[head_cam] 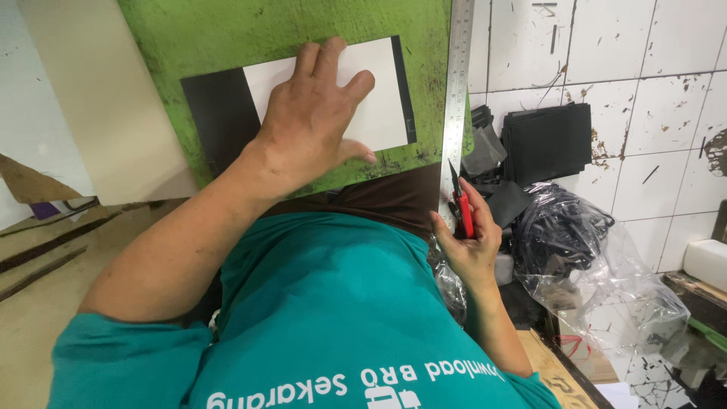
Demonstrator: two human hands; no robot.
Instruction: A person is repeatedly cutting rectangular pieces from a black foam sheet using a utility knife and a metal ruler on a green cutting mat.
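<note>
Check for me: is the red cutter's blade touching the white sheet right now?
No. The red cutter sits in the right hand beside the metal ruler, apart from the white sheet under the left hand.

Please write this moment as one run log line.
left hand: flat on white-and-black sheet | right hand: holds red-handled cutter | beside: metal ruler, green board

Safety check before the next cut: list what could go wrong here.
1. The red utility knife sits in the right hand with its blade out, close to the person's body; a slip could cut.
2. The left hand presses flat on the black and white sheet; fingers lie near the metal ruler, where a blade might run.
3. The ruler lies unheld at the green board's edge and could shift.
</note>
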